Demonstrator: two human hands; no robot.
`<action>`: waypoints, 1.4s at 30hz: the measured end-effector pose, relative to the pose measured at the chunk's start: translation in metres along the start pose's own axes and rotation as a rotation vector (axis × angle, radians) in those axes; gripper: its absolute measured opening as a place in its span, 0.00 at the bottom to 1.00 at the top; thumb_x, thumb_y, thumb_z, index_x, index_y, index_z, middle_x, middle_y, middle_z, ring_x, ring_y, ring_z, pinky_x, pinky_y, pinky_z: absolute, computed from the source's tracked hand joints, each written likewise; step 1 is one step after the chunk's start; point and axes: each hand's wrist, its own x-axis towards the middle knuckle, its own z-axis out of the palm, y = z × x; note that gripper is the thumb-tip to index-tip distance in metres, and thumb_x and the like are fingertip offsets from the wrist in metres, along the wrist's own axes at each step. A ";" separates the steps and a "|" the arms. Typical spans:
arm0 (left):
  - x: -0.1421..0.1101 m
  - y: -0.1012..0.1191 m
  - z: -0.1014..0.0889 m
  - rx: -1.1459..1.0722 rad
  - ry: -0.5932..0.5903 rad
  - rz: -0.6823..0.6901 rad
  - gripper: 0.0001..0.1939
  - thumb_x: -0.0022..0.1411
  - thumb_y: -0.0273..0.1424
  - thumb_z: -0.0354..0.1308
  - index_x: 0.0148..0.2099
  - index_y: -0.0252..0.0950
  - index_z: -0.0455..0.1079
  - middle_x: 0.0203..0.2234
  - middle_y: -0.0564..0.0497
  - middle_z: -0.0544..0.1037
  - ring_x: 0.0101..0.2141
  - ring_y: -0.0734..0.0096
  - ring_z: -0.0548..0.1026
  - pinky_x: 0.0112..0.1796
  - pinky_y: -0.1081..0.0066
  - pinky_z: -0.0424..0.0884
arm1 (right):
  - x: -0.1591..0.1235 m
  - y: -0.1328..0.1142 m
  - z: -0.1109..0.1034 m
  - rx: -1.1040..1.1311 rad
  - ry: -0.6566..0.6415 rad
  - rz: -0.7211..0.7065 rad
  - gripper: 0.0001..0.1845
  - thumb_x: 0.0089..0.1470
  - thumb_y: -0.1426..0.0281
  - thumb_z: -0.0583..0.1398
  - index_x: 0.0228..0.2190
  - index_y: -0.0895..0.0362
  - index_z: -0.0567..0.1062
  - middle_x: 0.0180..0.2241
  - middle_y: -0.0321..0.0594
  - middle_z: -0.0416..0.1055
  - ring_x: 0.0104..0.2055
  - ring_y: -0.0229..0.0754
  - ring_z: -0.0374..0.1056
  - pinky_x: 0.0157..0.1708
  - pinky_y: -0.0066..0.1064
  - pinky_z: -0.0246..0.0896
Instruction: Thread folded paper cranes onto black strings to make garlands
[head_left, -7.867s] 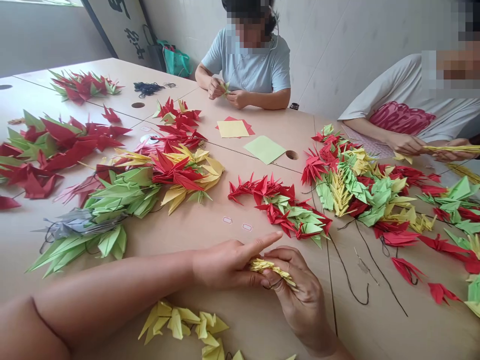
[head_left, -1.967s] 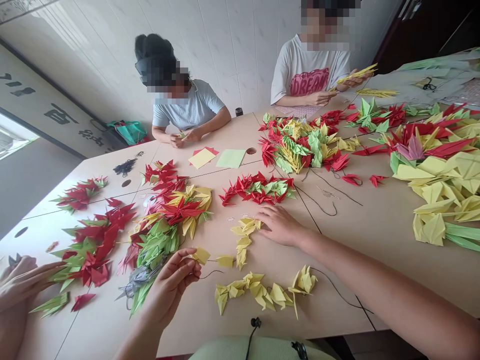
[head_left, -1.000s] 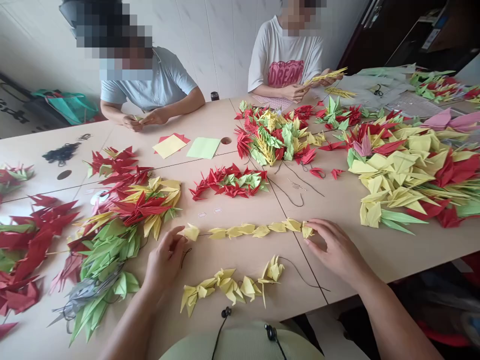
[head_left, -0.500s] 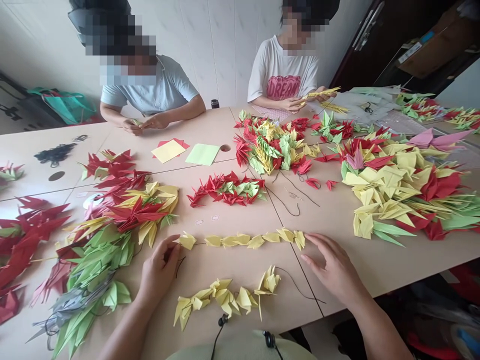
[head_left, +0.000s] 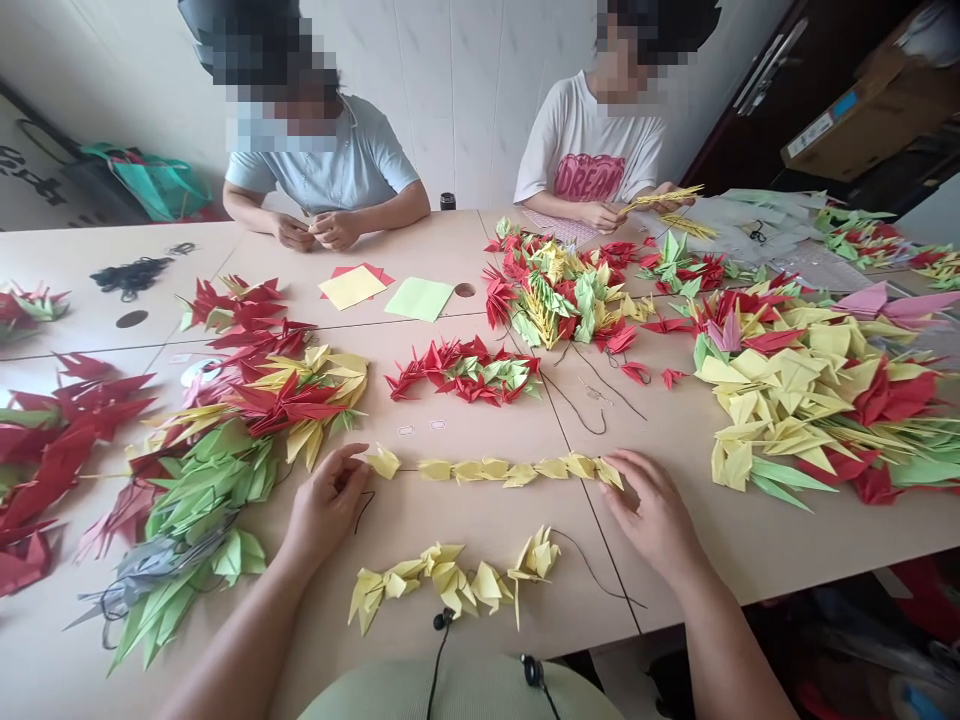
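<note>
A row of yellow folded paper cranes (head_left: 517,472) on a dark string lies stretched across the table between my hands. My left hand (head_left: 330,500) is closed at its left end, beside a single yellow crane (head_left: 385,461) set apart from the others; a loose black string end (head_left: 365,508) hangs below the fingers. At the right end, my right hand (head_left: 654,512) has thumb and fingers closed around the last crane (head_left: 609,474). Nearer my body lies a second, bunched string of yellow cranes (head_left: 450,580) with a black cord trailing right.
Heaps of red, green and yellow paper cranes lie left (head_left: 217,470) and right (head_left: 817,390). A red and green strand (head_left: 465,372) and paper squares (head_left: 420,299) lie beyond the row. Two people sit across; one holds yellow folded strips (head_left: 664,200). Black cord (head_left: 131,275) lies far left.
My right thumb and fingers have come together around the right-end crane. My left hand stays at the left end. The whole view has shifted slightly.
</note>
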 end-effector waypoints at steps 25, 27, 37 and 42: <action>-0.001 -0.009 0.002 -0.093 -0.030 0.031 0.18 0.58 0.40 0.50 0.47 0.36 0.65 0.28 0.52 0.75 0.27 0.72 0.70 0.28 0.74 0.65 | 0.017 -0.051 0.013 -0.148 -0.184 -0.193 0.14 0.56 0.60 0.57 0.40 0.51 0.78 0.51 0.47 0.68 0.59 0.60 0.54 0.54 0.60 0.47; -0.001 -0.010 0.002 -0.105 -0.038 0.030 0.18 0.58 0.40 0.51 0.48 0.36 0.65 0.28 0.52 0.74 0.28 0.71 0.71 0.29 0.74 0.66 | 0.018 -0.058 0.013 -0.143 -0.170 -0.218 0.15 0.57 0.60 0.56 0.41 0.52 0.77 0.53 0.48 0.66 0.60 0.60 0.52 0.55 0.61 0.45; -0.002 -0.011 0.003 -0.144 -0.050 0.045 0.16 0.59 0.38 0.51 0.47 0.36 0.65 0.27 0.52 0.73 0.28 0.72 0.70 0.30 0.74 0.65 | 0.030 -0.082 0.017 -0.074 -0.306 -0.278 0.12 0.56 0.61 0.58 0.38 0.49 0.79 0.54 0.46 0.66 0.62 0.60 0.49 0.55 0.62 0.44; -0.002 -0.012 0.003 -0.158 -0.060 0.038 0.16 0.59 0.39 0.51 0.47 0.36 0.65 0.28 0.52 0.73 0.29 0.72 0.71 0.29 0.74 0.65 | 0.043 -0.091 0.015 -0.046 -0.285 -0.327 0.15 0.59 0.70 0.53 0.43 0.50 0.77 0.55 0.46 0.65 0.62 0.56 0.49 0.57 0.58 0.43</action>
